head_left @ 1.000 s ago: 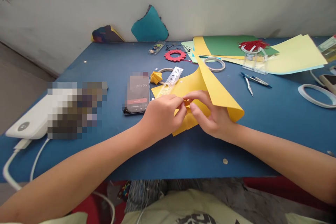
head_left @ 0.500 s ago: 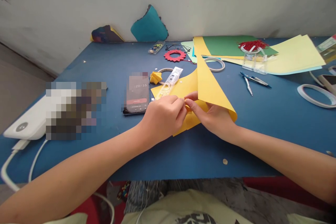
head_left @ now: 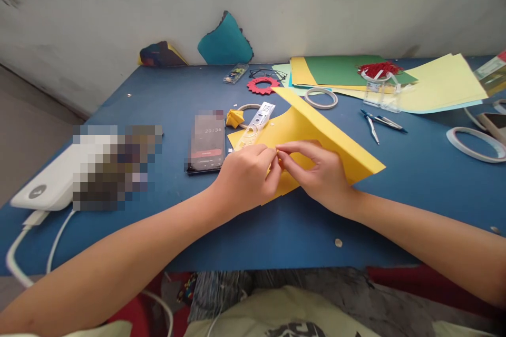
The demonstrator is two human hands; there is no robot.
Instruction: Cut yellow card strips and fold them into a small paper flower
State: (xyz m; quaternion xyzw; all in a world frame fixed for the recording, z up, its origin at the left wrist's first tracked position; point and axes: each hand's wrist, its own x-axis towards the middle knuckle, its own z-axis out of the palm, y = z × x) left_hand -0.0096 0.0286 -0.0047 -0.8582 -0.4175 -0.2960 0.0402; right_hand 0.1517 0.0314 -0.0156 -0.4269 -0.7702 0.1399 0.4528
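My left hand point(head_left: 250, 171) is closed, with its fingers curled over the yellow paper point(head_left: 330, 129). The fingertips of my right hand point(head_left: 322, 174) pinch close against the left fingers. A small yellow edge of paper shows where they meet, mostly covered by the fingers. Behind my right hand a creased flap of the sheet stands up at a slant, while the rest lies flat beneath both hands. A clear plastic ruler point(head_left: 261, 118) rests on the sheet just beyond my left hand.
A phone point(head_left: 205, 142) lies left of the hands, near a yellow folded paper piece point(head_left: 234, 118). Beyond are a red paper ring point(head_left: 263, 86) and a tape roll point(head_left: 321, 98). A compass point(head_left: 381, 121) lies to the right. A white power bank point(head_left: 47, 184) sits far left.
The upright flap of the yellow paper has swung down to the right. My right hand, partly covered by it before, now shows in front. My left hand has hardly moved.
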